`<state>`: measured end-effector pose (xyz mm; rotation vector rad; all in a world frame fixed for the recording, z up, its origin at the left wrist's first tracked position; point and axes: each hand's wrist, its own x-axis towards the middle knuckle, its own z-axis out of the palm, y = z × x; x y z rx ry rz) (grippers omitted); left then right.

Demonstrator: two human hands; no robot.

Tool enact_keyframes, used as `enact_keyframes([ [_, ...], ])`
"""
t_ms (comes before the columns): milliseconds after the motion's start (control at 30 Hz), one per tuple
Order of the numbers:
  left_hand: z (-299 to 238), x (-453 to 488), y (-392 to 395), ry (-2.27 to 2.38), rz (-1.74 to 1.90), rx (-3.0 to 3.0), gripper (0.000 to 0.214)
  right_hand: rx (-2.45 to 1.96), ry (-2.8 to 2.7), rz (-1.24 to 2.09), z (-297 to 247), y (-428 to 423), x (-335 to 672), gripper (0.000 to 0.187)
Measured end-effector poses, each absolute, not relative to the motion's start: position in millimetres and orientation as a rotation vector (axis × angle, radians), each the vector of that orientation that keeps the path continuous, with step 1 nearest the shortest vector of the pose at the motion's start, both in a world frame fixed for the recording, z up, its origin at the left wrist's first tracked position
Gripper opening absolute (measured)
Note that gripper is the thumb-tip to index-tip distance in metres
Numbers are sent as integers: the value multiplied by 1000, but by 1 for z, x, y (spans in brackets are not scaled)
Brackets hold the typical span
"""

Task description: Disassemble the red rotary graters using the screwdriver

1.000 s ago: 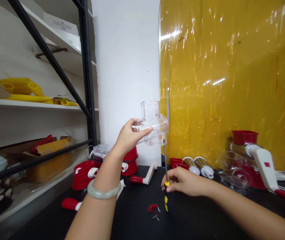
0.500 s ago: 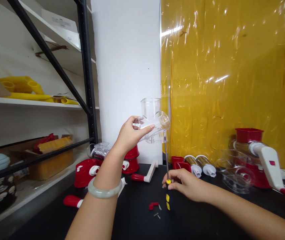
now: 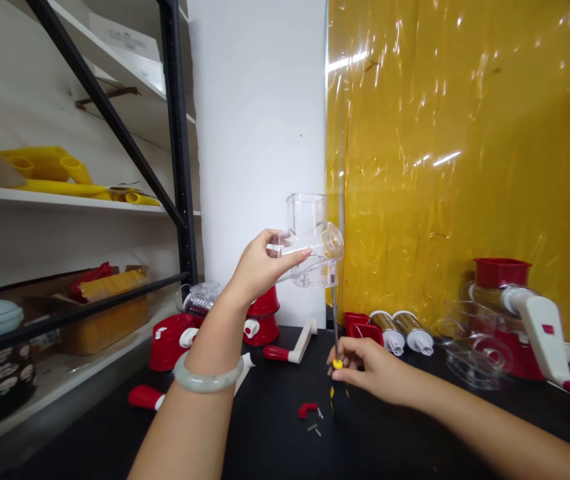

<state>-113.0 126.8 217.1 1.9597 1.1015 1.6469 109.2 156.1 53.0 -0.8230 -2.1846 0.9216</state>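
My left hand (image 3: 267, 263) is closed around a clear plastic grater housing (image 3: 309, 233), holding it up above the black table with its square chute upward. Below it, my right hand (image 3: 365, 367) pinches a screwdriver (image 3: 335, 327) near the top of its black and yellow handle. The shaft points straight up, and its tip meets the underside of the housing at the right end. Whether a screw sits on the tip is too small to tell. On the table under the hands lie a small red plastic part (image 3: 307, 409) and several small screws (image 3: 315, 430).
A crank handle (image 3: 292, 350) lies behind my hands. Red grater bases (image 3: 172, 340) stand at the left, beside a black-framed shelf (image 3: 179, 133). Grater drums (image 3: 399, 333) and an assembled red and white grater (image 3: 515, 327) are at the right, before a yellow plastic curtain (image 3: 465, 167).
The screwdriver handle has turned in my right hand, its yellow marks now facing differently. Both hands keep their places; the view has shifted slightly.
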Motion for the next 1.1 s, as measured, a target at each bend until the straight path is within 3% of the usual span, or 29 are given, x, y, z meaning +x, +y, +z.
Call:
enact_keyframes([
  [233, 216, -112, 129, 1081, 1646, 1974, 62, -664, -2179, 1069, 62, 150, 112, 36],
  [467, 217, -111, 128, 1062, 1630, 1973, 62, -717, -2126, 931, 58, 155, 115, 61],
  [633, 216, -111, 127, 1037, 1620, 1978, 61, -652, -2165, 1059, 65, 151, 116, 55],
  [800, 217, -110, 127, 1009, 1617, 1970, 61, -791, -2148, 795, 65, 150, 114, 67],
  [1000, 218, -110, 123, 1029, 1620, 1976, 56, -599, -2217, 1033, 67, 148, 119, 62],
  [1100, 218, -110, 123, 1015, 1604, 1972, 56, -732, -2169, 864, 66, 149, 117, 66],
])
